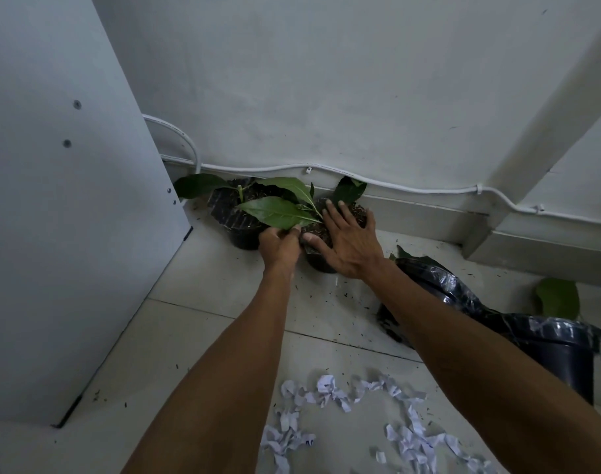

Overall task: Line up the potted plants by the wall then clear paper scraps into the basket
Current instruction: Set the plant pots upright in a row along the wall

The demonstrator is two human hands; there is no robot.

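Wall (326,80) is my landmark, and I read every place from it. Against its left end stands a tall white cabinet (63,200), and a square pillar (548,131) juts out at its right end; the stretch of skirting between them is the only room I have for the row.

Out from the wall, on the floor (206,336), a black basket (559,350) with a plastic liner sits toward the pillar side, with another bagged plant (429,271) lying near it. Farthest from the wall, the paper scraps (343,395) are strewn across the tiles, untouched.

First pot (241,217) stands close to the wall beside the cabinet. Second pot (330,230) is just beside it, a little farther out. My right hand (347,237) lies spread flat over its soil and rim, fingers apart; my left hand (280,242) is closed on the pot's near-left edge under a leaf.

I judge the step is seating this pot in line. I would slide it low and level toward the skirting, keep the leaves unpinched, and stop short of the cable (395,186) on the wall.
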